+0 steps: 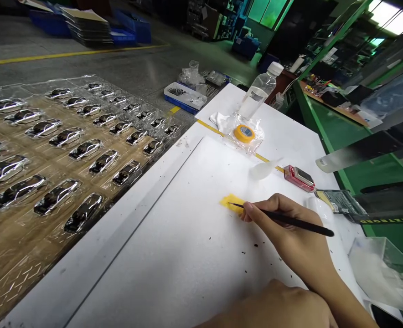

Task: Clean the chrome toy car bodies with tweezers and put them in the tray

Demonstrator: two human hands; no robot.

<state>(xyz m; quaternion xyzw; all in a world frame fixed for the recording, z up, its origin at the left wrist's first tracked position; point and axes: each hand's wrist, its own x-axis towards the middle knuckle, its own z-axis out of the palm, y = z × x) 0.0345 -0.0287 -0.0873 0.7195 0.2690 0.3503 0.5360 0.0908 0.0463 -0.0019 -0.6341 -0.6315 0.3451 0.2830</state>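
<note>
My right hand (290, 232) is closed in a pen grip on a thin black pointed tool (290, 220). The tool's tip touches a small yellow piece (231, 202) that lies on the white work board (174, 246). Part of my left hand or forearm (276, 303) rests at the bottom edge of the view, close under my right wrist; its fingers are hidden. Small dark specks lie scattered on the board around the yellow piece.
Clear blister trays (68, 150) with several dark glossy car-shaped parts cover the left. Beyond the board stand a clear plastic bottle (259, 91), a yellow tape roll (244, 133) in a plastic bag, a small red device (299, 177) and a blue-and-white bin (184, 96). Green shelving fills the right.
</note>
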